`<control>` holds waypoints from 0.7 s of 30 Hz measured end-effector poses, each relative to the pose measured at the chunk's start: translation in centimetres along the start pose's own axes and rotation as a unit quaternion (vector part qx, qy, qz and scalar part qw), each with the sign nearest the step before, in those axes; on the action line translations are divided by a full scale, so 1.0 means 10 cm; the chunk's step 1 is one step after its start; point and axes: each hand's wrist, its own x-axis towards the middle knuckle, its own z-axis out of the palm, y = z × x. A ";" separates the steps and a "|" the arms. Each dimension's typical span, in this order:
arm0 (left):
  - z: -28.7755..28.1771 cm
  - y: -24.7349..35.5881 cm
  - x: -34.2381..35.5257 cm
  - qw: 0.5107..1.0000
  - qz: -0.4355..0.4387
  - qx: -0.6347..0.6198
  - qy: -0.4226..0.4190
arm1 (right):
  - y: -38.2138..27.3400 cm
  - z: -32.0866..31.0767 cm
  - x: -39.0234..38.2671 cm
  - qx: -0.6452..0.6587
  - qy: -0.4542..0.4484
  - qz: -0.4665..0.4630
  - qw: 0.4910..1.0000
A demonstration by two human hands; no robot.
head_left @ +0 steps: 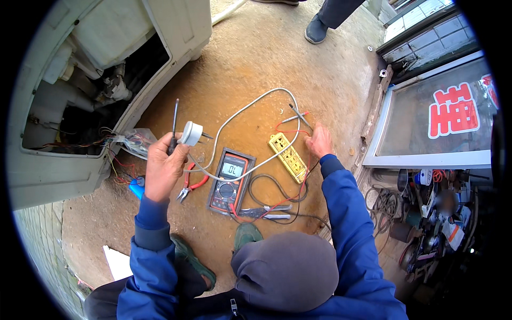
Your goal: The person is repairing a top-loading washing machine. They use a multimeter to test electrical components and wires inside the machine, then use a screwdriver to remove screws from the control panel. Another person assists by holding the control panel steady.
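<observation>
My left hand (164, 164) is raised beside the white machine, closed around a screwdriver (175, 120) with its shaft upward and a round white plug (191, 133) with its prongs out to the right. A grey-white cable (255, 101) runs from the plug in a loop across the floor. My right hand (320, 141) is low at the right, fingertips pinched at the end of a dark test probe (301, 116). A red test probe (292, 118) lies crossing it. Left of this hand rests a yellow power strip (288, 158). Between the hands lies a multimeter (229, 181), its display lit.
Red-handled pliers (192, 182) lie left of the meter. At the left stands an opened white machine (184, 32) with loose wires. A framed glass panel (410, 128) and cluttered tools (432, 229) line the right. Another person's shoe (316, 29) is at the far side.
</observation>
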 end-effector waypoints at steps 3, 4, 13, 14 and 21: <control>-0.07 0.16 -0.04 0.997 -0.018 -0.066 0.040 | 0.11 0.17 0.00 0.022 0.044 -0.015 0.999; -0.10 0.21 -0.06 0.995 -0.020 -0.084 0.050 | 0.16 0.20 -0.03 0.036 0.056 -0.018 0.998; -0.58 0.97 -0.09 0.932 0.269 -0.188 0.151 | 1.44 -0.03 -1.33 0.084 0.098 0.113 0.985; -0.59 1.02 -0.09 0.924 0.288 -0.172 0.182 | 1.50 -0.07 -1.53 0.064 0.065 0.157 0.983; 0.25 0.99 0.00 0.882 0.429 0.171 0.099 | 0.34 -0.77 -2.10 0.188 0.069 0.038 0.979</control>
